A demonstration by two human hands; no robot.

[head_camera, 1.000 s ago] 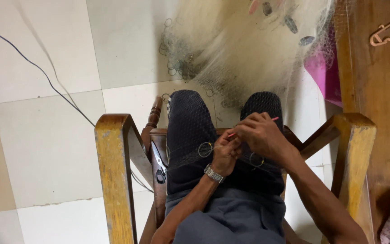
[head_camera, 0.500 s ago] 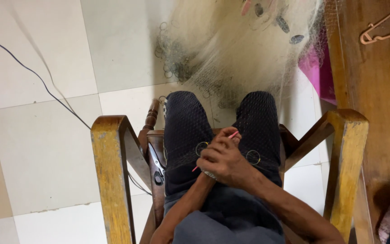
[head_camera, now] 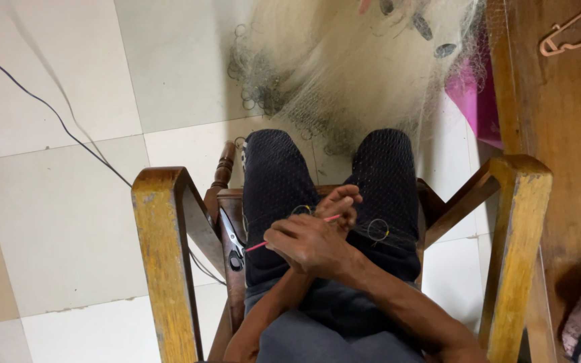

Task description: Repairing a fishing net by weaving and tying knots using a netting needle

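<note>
I sit in a wooden chair with both hands over my lap. My right hand (head_camera: pixel 304 243) lies crossed on top and grips a thin red netting needle (head_camera: pixel 258 246) that points left over my left thigh. My left hand (head_camera: pixel 341 202) is mostly hidden beneath it. Only its curled fingers show, pinching the thin line of a pale fishing net (head_camera: pixel 364 74). Two small metal rings (head_camera: pixel 378 230) on that line rest on my dark shorts. The net spreads from my knees across the floor ahead.
Scissors (head_camera: pixel 232 236) lie on the seat beside my left thigh. Wooden chair arms (head_camera: pixel 159 235) flank me. A black cable (head_camera: pixel 55 114) crosses the tiled floor at left. A wooden cabinet (head_camera: pixel 566 134) with a hanger (head_camera: pixel 569 40) stands at right, and a pink object (head_camera: pixel 475 101) lies beside it.
Both hands have dropped from near my right knee to the middle of my lap. The right hand crossed over the left, and the red needle swung to point left.
</note>
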